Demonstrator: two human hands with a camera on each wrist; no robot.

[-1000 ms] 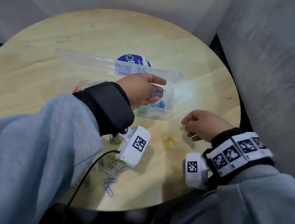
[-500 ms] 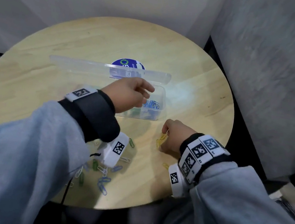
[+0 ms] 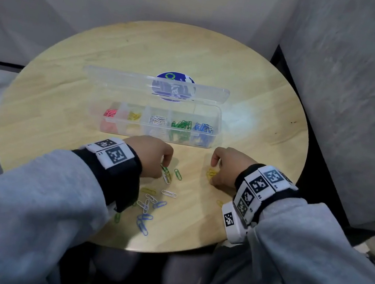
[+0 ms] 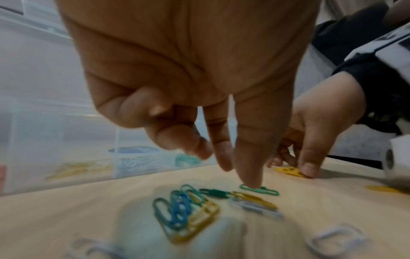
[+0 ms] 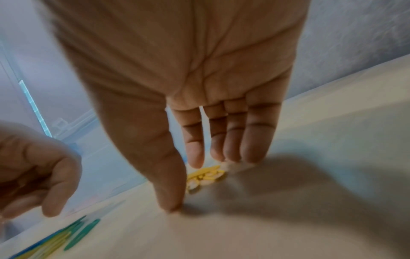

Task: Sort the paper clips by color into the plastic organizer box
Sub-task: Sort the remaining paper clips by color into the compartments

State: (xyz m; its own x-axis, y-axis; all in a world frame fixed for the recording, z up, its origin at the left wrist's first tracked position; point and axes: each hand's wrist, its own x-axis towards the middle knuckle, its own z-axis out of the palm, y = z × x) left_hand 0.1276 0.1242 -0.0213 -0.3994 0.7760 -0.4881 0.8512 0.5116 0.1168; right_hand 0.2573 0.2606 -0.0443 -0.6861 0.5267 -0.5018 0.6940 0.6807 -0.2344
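Paper clips half sorted, both hands down at the loose piles

Head view: paper clips lie scattered on the round wooden table, on the near side of the plastic organizer box. Box is clear, lid open and tipped back, five compartments filled: red, yellow, white, green, blue from its left end to its right. Blue round sticker shows on the table behind the box, partly seen through the lid. Left hand is just in front of the box, fingers curled down onto a green clip cluster. Right hand is in front of the box's right end, fingers bent down over a small yellow clip pile. Both wrists carry marker bands, grey sleeves.

Left wrist view: left hand with thumb tip touching one end of a green clip lying flat on the table; index finger straight beside it, other fingers curled in, nothing lifted. Blurred blue, yellow, green and white clips lie nearer the camera. Box stands behind the hand. Right hand further off, thumb tip down on the yellow pile.

Right wrist view: right hand is spread, fingers straight, thumb tip on the table, fingertips touching down just beyond the yellow pile, which sits between thumb and fingers. Cannot tell if any clip is actually gripped. Left hand and blurred green and blue clips appear at the frame's left edge.
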